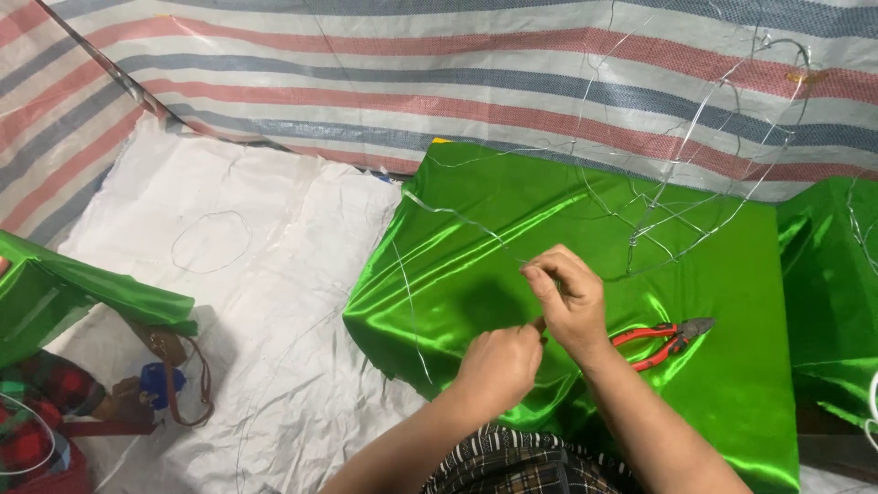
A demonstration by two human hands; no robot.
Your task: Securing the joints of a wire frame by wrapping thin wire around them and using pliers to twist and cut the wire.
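Striped woven tarpaulin (512, 82) in red, blue and white is spread across the back of the scene, with a white woven sheet (274, 274) laid in front of it on the floor. Over these a large piece of shiny green satin fabric (512, 274) is laid flat, its near edge held close to the body.

A frame of thin silver wire (681, 197) is seen on and above the far part of the fabric, bent into several loops and joined at a twisted knot; this much shaping looks done, though the frame appears loose and open, and the satin has not yet been fixed to it as far as can be judged. A separate wire ring (211, 241) lies alone on the white sheet, well apart.

Red-handled pliers (660, 340) are left on the fabric just beside the right wrist, untouched.

The right hand (569, 297) is closed in a pinch on a strand of the wire, fingertips pressed together. The left hand (501, 364) is curled narrow just below, touching the right; whether wire is gripped in it cannot be told.
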